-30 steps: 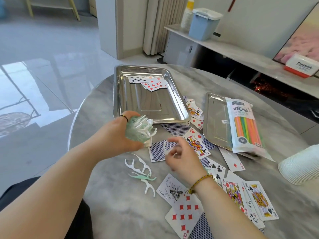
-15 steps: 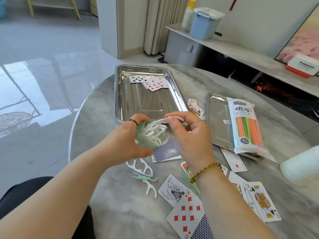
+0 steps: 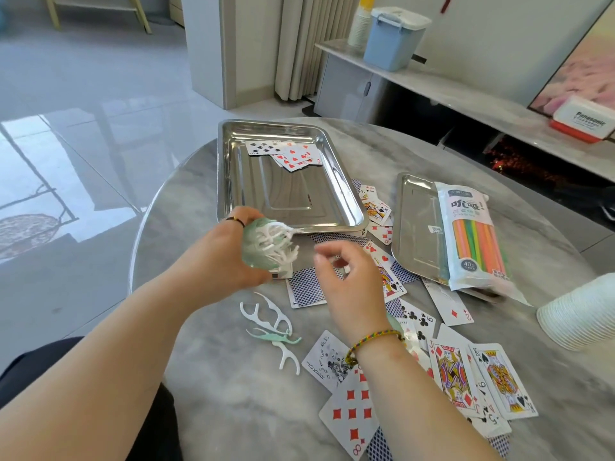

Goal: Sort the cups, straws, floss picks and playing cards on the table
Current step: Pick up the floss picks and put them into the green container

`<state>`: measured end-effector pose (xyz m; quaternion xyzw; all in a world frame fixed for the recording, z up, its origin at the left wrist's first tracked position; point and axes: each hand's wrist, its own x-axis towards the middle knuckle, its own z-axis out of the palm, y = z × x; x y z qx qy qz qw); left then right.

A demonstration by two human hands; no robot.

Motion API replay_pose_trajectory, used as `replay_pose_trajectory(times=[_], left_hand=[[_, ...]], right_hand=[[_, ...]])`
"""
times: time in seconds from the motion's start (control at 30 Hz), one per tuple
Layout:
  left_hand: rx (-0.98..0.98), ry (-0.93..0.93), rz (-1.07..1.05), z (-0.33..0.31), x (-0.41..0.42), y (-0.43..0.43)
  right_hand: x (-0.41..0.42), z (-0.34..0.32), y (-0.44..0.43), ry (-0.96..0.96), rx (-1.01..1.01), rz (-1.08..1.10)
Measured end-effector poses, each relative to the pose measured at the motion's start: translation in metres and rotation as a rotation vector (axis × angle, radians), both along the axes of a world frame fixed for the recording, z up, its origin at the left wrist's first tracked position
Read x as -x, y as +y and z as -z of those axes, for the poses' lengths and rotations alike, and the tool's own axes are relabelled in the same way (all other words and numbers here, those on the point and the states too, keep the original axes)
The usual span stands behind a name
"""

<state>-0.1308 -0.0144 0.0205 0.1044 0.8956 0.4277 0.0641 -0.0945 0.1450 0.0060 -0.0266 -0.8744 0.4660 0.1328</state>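
Spreading over the table [image 3: 233,410] at 6 o'clock, playing cards [image 3: 349,414] are partly cropped and partly hidden under the right forearm. Loose floss picks [image 3: 266,317] lie at 7 o'clock. The right hand [image 3: 349,287] is blurred, its fingers loosely curled with nothing visible in them. Apart from it, the left hand [image 3: 219,257] grips a bundle of floss picks [image 3: 269,244]. At 12 o'clock a tray [image 3: 233,181] holds cards. At 3 o'clock a straws pack [image 3: 476,237] covers part of a second tray [image 3: 412,227], beside cropped cups [image 3: 579,317].
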Motion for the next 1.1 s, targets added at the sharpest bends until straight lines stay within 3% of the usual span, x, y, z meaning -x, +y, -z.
replay_pose_trajectory(times=[0.13, 0.23, 0.43, 0.67, 0.93, 1.1], left_hand=[[0.056, 0.015, -0.105, -0.001, 0.006, -0.008], [0.046, -0.002, -0.117, -0.002, 0.005, -0.009], [0.052, -0.033, -0.099, -0.004, 0.003, -0.008], [0.066, -0.042, -0.09, -0.007, 0.001, -0.01], [0.06, -0.022, -0.088, -0.009, 0.001, -0.014], [0.044, -0.023, -0.079, -0.008, 0.001, -0.015]], right_hand=[[-0.01, 0.029, 0.006, -0.357, -0.289, -0.2], [-0.013, 0.042, 0.001, -0.464, -0.384, -0.241], [-0.004, 0.042, -0.014, -0.502, -0.447, -0.215], [0.003, 0.038, -0.019, -0.519, -0.665, -0.252], [0.004, 0.036, -0.019, -0.552, -0.536, -0.2], [0.012, 0.033, -0.037, -0.551, -0.796, -0.269]])
